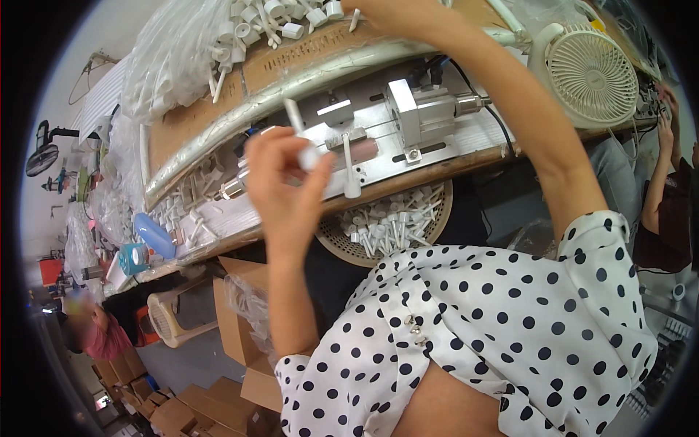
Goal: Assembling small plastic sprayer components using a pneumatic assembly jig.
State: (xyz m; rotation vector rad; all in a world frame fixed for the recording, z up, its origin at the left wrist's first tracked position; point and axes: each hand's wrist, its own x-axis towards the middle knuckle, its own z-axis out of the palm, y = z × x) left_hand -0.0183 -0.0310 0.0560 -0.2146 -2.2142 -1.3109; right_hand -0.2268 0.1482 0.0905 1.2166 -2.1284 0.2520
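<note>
My left hand (284,178) is raised in front of the metal bench fixture (426,120), fingers pinched on a white cap with a stem (310,156); motion blurs it somewhat. Another white stemmed piece (351,169) rests on the fixture, its rounded end toward me. Stretched over the bench, my right hand (400,16) is at the pile of white caps and stems (251,25). The upper edge cuts off part of that hand, so its grip does not show. A round beige basket (445,218) holding many similar white pieces sits below the bench edge, against my lap.
A white fan (591,75) stands at the bench's right. Clear plastic bags (162,65) lie at the far left, and a blue object (154,234) sits near the left bench end. Below are an open cardboard box (233,320) and a stool (166,320). Other people are at both sides.
</note>
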